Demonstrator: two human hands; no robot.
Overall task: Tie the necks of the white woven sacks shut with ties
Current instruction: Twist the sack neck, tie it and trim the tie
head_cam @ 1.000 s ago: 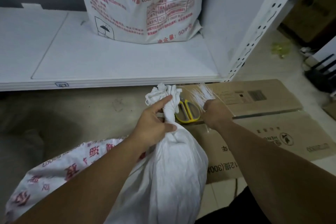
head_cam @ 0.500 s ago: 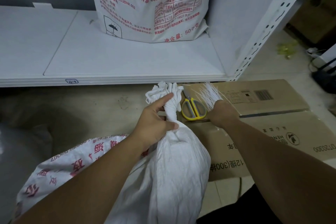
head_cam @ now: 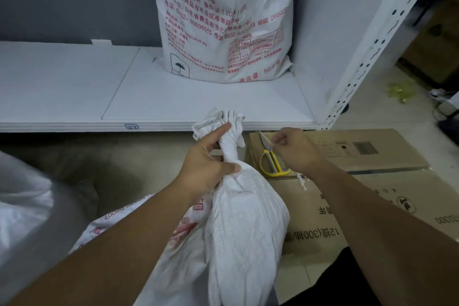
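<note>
Your left hand (head_cam: 208, 169) gripped the twisted neck (head_cam: 229, 143) of the white woven sack (head_cam: 246, 236), with the thumb on the near side and the forefinger stretched up along the gathered cloth. This sack stood just to the left of the cardboard box (head_cam: 372, 181), and its crumpled mouth spread out above your fingers. Your right hand (head_cam: 296, 150) was over the far left corner of the box, apart from the left hand. Its fingers were curled, and thumb and forefinger pinched what looked like 1 thin white tie (head_cam: 270, 142); it was too thin to follow along its whole length. On the box, partly under that hand, lay 1 pair of yellow-handled scissors (head_cam: 273, 163), with the blades together and pointing away from you. A few white scraps (head_cam: 302, 181) lay on the box just on the near side of the scissors. Beyond the box ran a white shelf (head_cam: 74, 97), and on it stood a 2nd sack (head_cam: 223, 27), upright, white with red print.
</note>
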